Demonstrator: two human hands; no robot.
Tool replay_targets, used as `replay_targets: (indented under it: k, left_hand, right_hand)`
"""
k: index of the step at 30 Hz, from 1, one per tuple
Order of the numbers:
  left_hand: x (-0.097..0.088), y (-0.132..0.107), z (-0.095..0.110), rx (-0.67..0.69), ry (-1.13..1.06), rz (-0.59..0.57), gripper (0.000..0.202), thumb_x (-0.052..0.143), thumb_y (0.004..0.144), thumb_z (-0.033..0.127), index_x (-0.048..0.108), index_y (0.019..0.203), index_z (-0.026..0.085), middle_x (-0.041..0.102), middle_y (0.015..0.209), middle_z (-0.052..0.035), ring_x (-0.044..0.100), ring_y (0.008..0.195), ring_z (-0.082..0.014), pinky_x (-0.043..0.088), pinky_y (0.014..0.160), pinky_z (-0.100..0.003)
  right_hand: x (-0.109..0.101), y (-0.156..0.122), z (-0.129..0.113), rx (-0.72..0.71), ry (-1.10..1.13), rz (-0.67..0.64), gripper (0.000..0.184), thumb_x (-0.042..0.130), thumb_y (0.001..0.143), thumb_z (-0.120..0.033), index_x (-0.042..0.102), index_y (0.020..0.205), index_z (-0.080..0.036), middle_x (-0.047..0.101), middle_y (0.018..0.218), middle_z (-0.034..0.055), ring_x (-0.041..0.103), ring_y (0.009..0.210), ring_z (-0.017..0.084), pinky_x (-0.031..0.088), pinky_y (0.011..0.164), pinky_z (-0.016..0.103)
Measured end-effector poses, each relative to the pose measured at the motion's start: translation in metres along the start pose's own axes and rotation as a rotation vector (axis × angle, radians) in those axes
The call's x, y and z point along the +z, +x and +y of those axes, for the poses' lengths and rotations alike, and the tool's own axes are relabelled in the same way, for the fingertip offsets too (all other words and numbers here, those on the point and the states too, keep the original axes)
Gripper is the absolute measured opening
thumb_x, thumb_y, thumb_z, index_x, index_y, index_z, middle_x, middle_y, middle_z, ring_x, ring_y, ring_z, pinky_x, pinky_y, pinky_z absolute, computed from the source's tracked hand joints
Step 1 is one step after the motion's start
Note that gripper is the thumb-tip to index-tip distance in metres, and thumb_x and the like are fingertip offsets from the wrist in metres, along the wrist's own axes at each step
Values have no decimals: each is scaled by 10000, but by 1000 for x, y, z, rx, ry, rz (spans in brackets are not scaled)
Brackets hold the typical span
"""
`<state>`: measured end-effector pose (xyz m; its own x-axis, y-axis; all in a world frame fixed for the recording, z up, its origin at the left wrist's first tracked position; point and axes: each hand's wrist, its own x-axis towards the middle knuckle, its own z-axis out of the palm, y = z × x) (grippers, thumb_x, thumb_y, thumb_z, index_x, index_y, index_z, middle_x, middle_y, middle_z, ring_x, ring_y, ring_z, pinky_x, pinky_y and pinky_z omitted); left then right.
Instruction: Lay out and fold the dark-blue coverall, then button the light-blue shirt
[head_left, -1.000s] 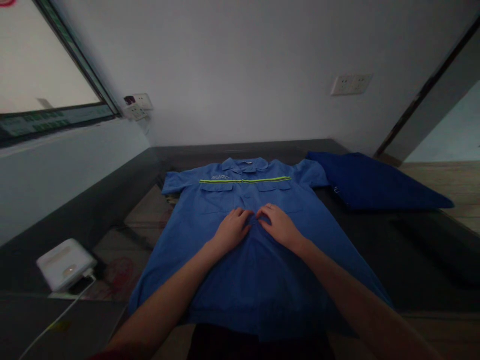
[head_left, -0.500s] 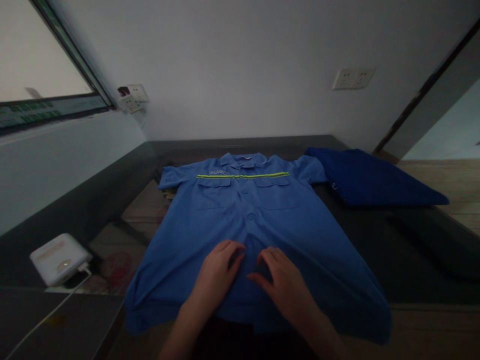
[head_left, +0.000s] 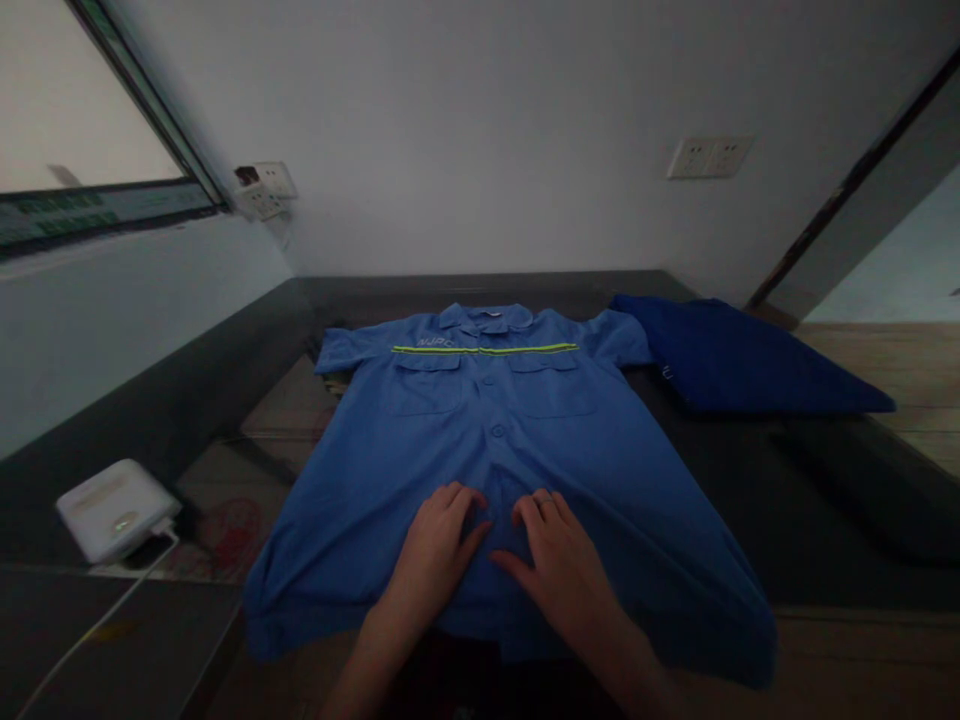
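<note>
A blue short-sleeved work shirt (head_left: 439, 455) lies front side up, collar away from me, with a yellow-green stripe across its chest and two flap pockets. My left hand (head_left: 441, 535) is over the lower front, left of the button placket. Its fingers curve inward and its thumb stands apart from them, with nothing between. On the other side of the placket, my right hand (head_left: 551, 545) mirrors it, thumb and fingers apart, a ring on one finger. Both hands are on or just above the cloth; I cannot tell how firmly they touch.
A folded dark blue cloth item (head_left: 750, 360) lies at the right of the dark table (head_left: 720, 480). On the left sits a white box-shaped device (head_left: 116, 508) with a white cable (head_left: 97, 628) running toward me. Wall sockets (head_left: 709, 158) are on the wall behind.
Both hands stay over the same part of the shirt, with only slight finger movement. The view has shifted a little; the shirt lies as before.
</note>
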<state>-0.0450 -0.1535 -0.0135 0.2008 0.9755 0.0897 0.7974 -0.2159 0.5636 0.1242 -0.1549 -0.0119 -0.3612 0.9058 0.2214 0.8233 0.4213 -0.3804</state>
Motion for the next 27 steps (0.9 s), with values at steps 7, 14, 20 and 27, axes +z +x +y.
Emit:
replay_targets:
  k: [7,14,20,27]
  left_hand:
    - [0,0,3,3,-82,-41,105,509,834,113,535,891,197,577,865,-27,550,829,-183,449,758,-312]
    - [3,-3,4,29,-91,-15,83,505,849,149,524,910,202,571,876,-25,548,826,-179,443,751,-301]
    - [4,-1,8,4,48,-23,39,504,873,207,522,842,191,576,852,-35,547,822,-197,437,753,-318]
    - [3,1,9,15,36,-31,68,488,888,223,528,838,200,582,852,-30,547,812,-192,425,736,-300]
  right_hand:
    - [-5,2,0,16,48,-91,251,739,715,-205,531,853,-184,583,905,64,553,877,253,487,805,434]
    - [-10,5,3,54,112,-161,157,654,781,-130,565,909,-152,590,952,84,547,925,257,481,839,452]
    - [-10,6,2,67,119,-151,142,656,775,-107,592,897,-143,603,947,87,561,922,254,486,847,445]
    - [-12,5,1,28,53,-141,124,636,773,-86,603,877,-145,622,921,89,581,884,246,507,816,412]
